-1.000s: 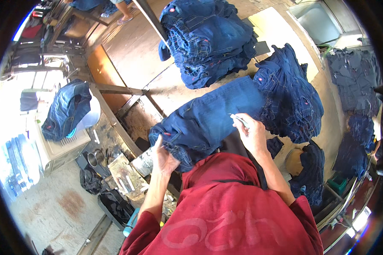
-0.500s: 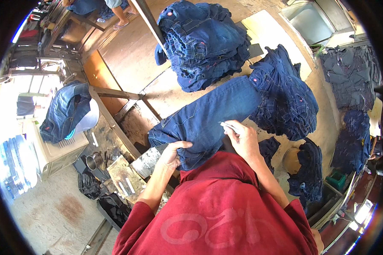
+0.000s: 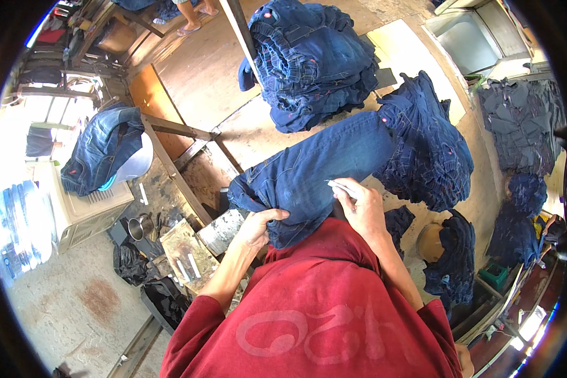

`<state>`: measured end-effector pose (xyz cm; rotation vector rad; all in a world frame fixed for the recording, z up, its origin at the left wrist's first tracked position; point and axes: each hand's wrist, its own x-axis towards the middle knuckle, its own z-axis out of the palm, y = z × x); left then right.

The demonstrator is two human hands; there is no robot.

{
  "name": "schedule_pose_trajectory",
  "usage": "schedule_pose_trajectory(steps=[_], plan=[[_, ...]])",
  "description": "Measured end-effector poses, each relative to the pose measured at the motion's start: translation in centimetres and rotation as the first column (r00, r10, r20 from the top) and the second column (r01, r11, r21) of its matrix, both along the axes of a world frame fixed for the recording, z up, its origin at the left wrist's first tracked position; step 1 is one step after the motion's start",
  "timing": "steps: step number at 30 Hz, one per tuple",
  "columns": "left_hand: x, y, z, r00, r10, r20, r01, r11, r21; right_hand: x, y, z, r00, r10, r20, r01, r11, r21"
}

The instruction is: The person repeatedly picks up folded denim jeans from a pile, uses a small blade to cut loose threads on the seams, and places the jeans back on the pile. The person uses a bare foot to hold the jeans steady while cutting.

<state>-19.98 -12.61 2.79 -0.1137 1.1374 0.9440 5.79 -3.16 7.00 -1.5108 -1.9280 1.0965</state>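
A tall heap of blue jeans (image 3: 312, 72) sits beyond one dark denim garment (image 3: 309, 167), stretched before the person. The left hand (image 3: 257, 229) grips its near edge, thumb uppermost; the right hand (image 3: 362, 208) pinches a slim pale tool (image 3: 342, 188), tip contact unclear. Best, likely: cloth taut, tip light.

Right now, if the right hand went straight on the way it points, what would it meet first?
The right hand points up and left, so its thin pale tool would likely meet the blue jeans first; whether the tip already touches the cloth is unclear.
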Motion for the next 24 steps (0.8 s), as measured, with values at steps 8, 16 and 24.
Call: schedule_pose_trajectory(steps=[8, 16, 24], plan=[[-0.2, -0.3, 0.4, 0.999, 0.035, 0.026, -0.035, 0.999, -0.020, -0.4, -0.8, 0.0, 1.000, 0.014, -0.014, -0.014, 1.000, 0.027], [-0.7, -0.6, 1.3, 0.998, -0.050, 0.030, 0.051, 0.998, -0.030, -1.1, -1.0, 0.5, 0.996, 0.090, 0.023, -0.090, 0.996, 0.014], [-1.3, -0.9, 0.7, 0.993, -0.049, 0.107, 0.048, 0.999, 0.011, -1.3, -0.9, 0.6, 0.998, 0.064, 0.020, -0.064, 0.998, 0.011]])
